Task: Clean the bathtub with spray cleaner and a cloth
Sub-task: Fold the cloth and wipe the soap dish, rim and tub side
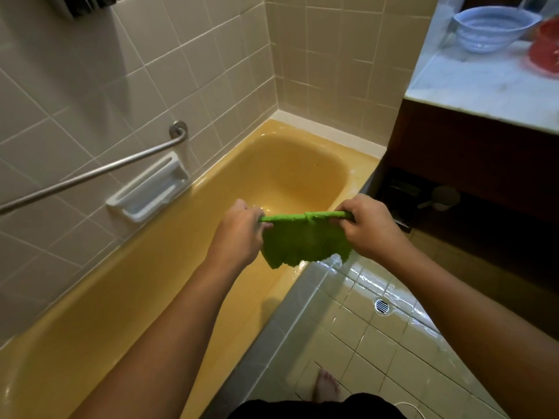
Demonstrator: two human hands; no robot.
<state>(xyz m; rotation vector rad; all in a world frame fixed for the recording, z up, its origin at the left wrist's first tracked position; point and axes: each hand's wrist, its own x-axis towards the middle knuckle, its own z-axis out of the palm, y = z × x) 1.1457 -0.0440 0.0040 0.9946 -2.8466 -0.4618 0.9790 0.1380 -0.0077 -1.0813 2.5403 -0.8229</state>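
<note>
Beige wall tiles back a glossy mustard-yellow enamel bathtub. Above its near rim, a fuzzy green terry cloth is held stretched — upper edge rolled taut, the rest hanging — gripped at either end by the left hand and right hand.

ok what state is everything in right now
green cloth, pulled taut, top edge rolled, rest hanging down
left hand, grips the cloth's left end
right hand, grips the cloth's right end
bathtub, not touched by the cloth
floor tiles, wet and shiny
blue bowl, upright on the counter
</note>
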